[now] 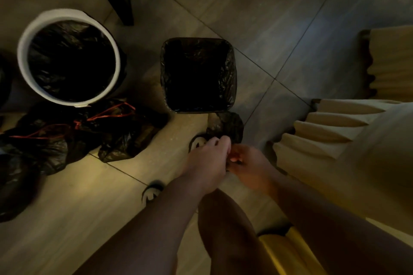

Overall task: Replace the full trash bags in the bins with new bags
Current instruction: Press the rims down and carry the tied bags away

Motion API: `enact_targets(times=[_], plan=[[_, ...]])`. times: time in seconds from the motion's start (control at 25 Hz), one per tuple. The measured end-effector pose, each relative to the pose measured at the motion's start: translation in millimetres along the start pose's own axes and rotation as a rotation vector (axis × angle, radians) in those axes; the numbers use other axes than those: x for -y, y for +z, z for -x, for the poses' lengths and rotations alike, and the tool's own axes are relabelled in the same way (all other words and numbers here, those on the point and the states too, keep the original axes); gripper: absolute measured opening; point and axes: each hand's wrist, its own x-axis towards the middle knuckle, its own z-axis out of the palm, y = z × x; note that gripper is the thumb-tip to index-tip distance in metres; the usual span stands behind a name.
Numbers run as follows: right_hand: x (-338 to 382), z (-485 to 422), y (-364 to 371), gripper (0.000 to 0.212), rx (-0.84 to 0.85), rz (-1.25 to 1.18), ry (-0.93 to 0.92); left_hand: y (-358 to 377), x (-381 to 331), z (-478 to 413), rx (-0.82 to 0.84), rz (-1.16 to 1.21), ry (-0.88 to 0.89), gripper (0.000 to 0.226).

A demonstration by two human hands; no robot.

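Well left of the square bin (164, 87) stands the round bin (22, 51), its white rim showing and a black liner already hanging inside. Below it, left of the square bin's near corner, the full bags (67, 134) lie heaped on the floor, their red drawstrings pulled. The square bin itself has a black liner folded over its rim and looks dark and hollow inside, so I judge both bins to be relined and the swap largely done. Just below that bin's near edge, my left hand (207, 158) has its fingers curled, pinching the lower end of a small bag (230, 125), a crumpled black one that rises from my hands to just short of the bin. My right hand (248, 165) meets it from the other side, fingers bent round the same end, so both hands are grasping it. Whether I am shaking it open or wadding it up, I cannot tell. If it is a fresh liner, the next move calls for finding its mouth and parting the layers. If it is a spare, it needs bundling, and then the full bags need gathering by their strings. Right of the square bin hangs pleated cloth (324, 131).
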Motion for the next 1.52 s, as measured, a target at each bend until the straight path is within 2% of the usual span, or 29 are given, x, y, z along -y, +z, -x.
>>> enact_targets(times=[0.08, 0.24, 0.44, 0.52, 0.56, 0.64, 0.76, 0.88, 0.96, 1.04, 1.2, 1.36, 1.44, 1.52], plan=[[0.7, 5.1, -1.3, 0.004, -0.031, 0.036, 0.016, -4.3, -1.7, 6.7, -0.009, -0.001, -0.049, 0.031], [14.6, 20.4, -9.7, 0.002, -0.026, 0.156, 0.061, -6.3, -4.2, 27.8, -0.018, 0.04, -0.133, 0.026], [50.4, 28.3, -8.1, 0.017, 0.056, 0.243, 0.052, -22.5, 5.2, 46.2, -0.047, 0.105, -0.088, 0.022], [63.4, 30.9, -4.5, 0.021, 0.05, 0.135, 0.117, -30.4, 23.3, 55.5, -0.093, 0.149, -0.11, 0.009], [69.3, 33.5, -2.3, 0.025, 0.031, 0.052, 0.146, -32.5, 38.2, 61.1, -0.126, 0.153, -0.16, 0.009], [79.6, 37.3, 3.7, 0.034, -0.019, -0.094, 0.164, -36.4, 82.6, 70.0, -0.152, 0.248, -0.359, 0.008], [98.9, 43.7, 14.3, 0.039, 0.008, -0.343, 0.155, -56.3, 164.6, 82.5, -0.161, 0.57, -0.759, 0.008], [118.3, 38.4, 33.7, 0.037, -0.042, -0.635, 0.198, -78.0, 238.1, 88.4, -0.317, 0.864, -0.997, 0.022], [129.8, 29.1, 50.1, 0.043, -0.1, -0.747, 0.238, -87.5, 268.6, 86.6, -0.402, 1.044, -1.025, 0.025], [141.9, 16.1, 66.1, 0.049, -0.116, -0.765, 0.231, -95.3, 290.7, 80.8, -0.452, 1.176, -1.025, 0.02], [170.5, -18.0, 92.5, 0.034, -0.113, -0.817, 0.285, -109.2, 326.3, 61.8, -0.502, 1.406, -1.006, 0.015], [194.2, -75.8, 132.2, 0.023, -0.008, -0.991, 0.394, -115.4, 358.3, 33.3, -0.507, 1.576, -0.995, 0.033], [203.1, -114.3, 147.8, 0.037, 0.046, -1.117, 0.474, -114.2, 371.5, 23.2, -0.517, 1.678, -1.013, 0.043], [211.5, -150.6, 158.9, 0.053, 0.033, -1.243, 0.52, -111.7, 385.1, 16.6, -0.543, 1.783, -1.012, 0.041]])
